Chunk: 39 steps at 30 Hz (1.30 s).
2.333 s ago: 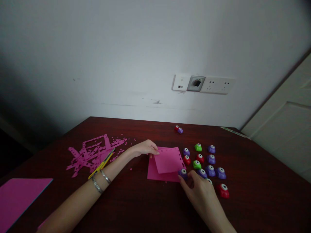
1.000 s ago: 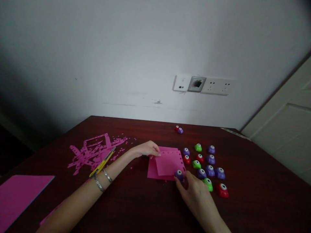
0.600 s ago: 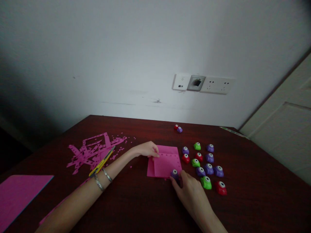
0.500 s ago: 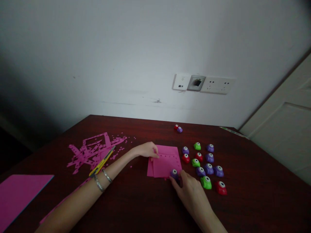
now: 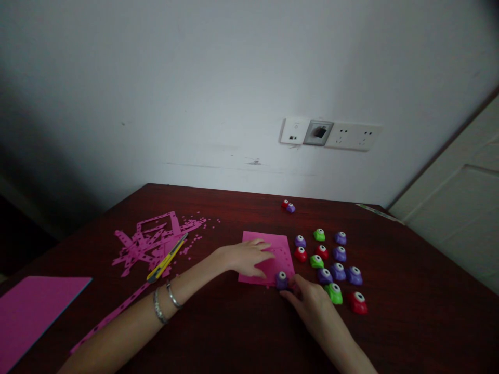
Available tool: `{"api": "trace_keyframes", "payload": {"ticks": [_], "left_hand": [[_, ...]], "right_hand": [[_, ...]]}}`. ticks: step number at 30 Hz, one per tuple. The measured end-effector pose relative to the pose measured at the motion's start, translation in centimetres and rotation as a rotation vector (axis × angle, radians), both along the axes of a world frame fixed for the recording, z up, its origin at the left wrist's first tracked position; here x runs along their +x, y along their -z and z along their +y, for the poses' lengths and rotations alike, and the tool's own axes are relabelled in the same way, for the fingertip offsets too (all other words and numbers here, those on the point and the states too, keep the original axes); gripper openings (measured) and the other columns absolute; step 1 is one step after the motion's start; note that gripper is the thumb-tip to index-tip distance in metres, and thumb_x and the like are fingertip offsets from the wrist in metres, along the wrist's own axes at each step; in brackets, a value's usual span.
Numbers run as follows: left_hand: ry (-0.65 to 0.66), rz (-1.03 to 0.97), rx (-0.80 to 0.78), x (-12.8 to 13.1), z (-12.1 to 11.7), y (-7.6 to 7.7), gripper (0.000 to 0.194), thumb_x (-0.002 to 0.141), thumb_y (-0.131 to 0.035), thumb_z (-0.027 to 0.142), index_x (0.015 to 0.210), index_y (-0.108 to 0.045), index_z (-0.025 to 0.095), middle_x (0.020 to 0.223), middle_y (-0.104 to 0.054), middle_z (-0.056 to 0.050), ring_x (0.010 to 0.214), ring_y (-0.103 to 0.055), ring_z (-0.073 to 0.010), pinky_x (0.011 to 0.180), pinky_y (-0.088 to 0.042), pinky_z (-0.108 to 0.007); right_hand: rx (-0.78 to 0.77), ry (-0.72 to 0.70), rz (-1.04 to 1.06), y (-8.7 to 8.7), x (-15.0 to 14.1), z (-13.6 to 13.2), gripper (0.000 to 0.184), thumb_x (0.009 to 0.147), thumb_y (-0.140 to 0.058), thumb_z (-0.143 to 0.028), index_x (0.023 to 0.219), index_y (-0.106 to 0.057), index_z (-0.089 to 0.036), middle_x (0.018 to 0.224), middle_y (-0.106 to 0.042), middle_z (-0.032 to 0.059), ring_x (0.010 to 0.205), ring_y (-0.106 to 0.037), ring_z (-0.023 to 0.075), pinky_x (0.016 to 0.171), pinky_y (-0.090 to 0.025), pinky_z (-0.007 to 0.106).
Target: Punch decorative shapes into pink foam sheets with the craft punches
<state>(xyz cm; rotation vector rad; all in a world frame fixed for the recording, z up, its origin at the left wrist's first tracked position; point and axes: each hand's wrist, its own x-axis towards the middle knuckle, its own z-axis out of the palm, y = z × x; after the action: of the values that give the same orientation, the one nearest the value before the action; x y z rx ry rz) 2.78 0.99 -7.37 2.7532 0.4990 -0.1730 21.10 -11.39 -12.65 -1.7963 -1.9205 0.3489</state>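
A small pink paper square [image 5: 253,240] lies on the dark table, with a dotted row of marks along its edges. My left hand [image 5: 249,258] rests over the middle of it, palm down, fingers spread apart. At its lower right corner sits a purple craft punch [image 5: 281,281] with a round white-and-black button on top. My right hand [image 5: 310,298] is closed at the punch's right and near side, thumb in front and fingers beside it. Several punches like it, such as a green punch [image 5: 334,294] and a red punch [image 5: 357,303], stand to the right.
Pink punched strips [image 5: 146,246] and tiny cut-outs are heaped at the left. A yellow utility knife [image 5: 167,258] lies beside them. Pink sheets [image 5: 37,306] are at the far left. Two small punches [image 5: 290,208] stand near the wall [image 5: 218,93], which has sockets [image 5: 353,136].
My left hand has let go of the paper's upper left part and moved right over its middle, fingers spreading. My right hand stays at the purple punch. The view has shifted slightly.
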Motion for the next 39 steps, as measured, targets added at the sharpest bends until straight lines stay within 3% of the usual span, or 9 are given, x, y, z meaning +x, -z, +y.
{"api": "trace_keyframes", "payload": {"ticks": [11, 21, 39], "left_hand": [[-0.050, 0.072, -0.059, -0.01, -0.01, 0.38, 0.066, 0.080, -0.052, 0.045, 0.136, -0.034, 0.017, 0.147, -0.020, -0.011, 0.134, -0.015, -0.0295, 0.106, -0.019, -0.043], [-0.056, 0.075, -0.083, 0.16, -0.16, 0.16, 0.068, 0.080, -0.050, 0.049, 0.137, -0.032, 0.018, 0.147, -0.020, -0.010, 0.134, -0.015, -0.0304, 0.106, -0.020, -0.044], [-0.041, 0.056, -0.090, 0.10, 0.17, 0.50, 0.073, 0.079, -0.048, 0.054, 0.139, -0.026, 0.018, 0.146, -0.023, -0.008, 0.134, -0.016, -0.0299, 0.106, -0.018, -0.046]], "right_hand": [[-0.013, -0.024, 0.027, -0.32, -0.21, -0.10, 0.005, 0.080, -0.050, -0.022, 0.076, -0.053, -0.021, 0.066, -0.065, 0.0006, 0.058, -0.061, 0.0174, 0.051, -0.038, 0.025], [-0.024, -0.040, 0.049, 0.19, 0.07, -0.07, 0.016, 0.081, -0.047, -0.024, 0.094, -0.057, -0.021, 0.072, -0.068, 0.0019, 0.064, -0.066, 0.0200, 0.056, -0.044, 0.025], [-0.027, -0.018, 0.099, -0.55, -0.27, -0.34, 0.022, 0.081, -0.048, -0.028, 0.098, -0.060, -0.022, 0.071, -0.068, 0.0015, 0.064, -0.065, 0.0195, 0.056, -0.044, 0.025]]}}
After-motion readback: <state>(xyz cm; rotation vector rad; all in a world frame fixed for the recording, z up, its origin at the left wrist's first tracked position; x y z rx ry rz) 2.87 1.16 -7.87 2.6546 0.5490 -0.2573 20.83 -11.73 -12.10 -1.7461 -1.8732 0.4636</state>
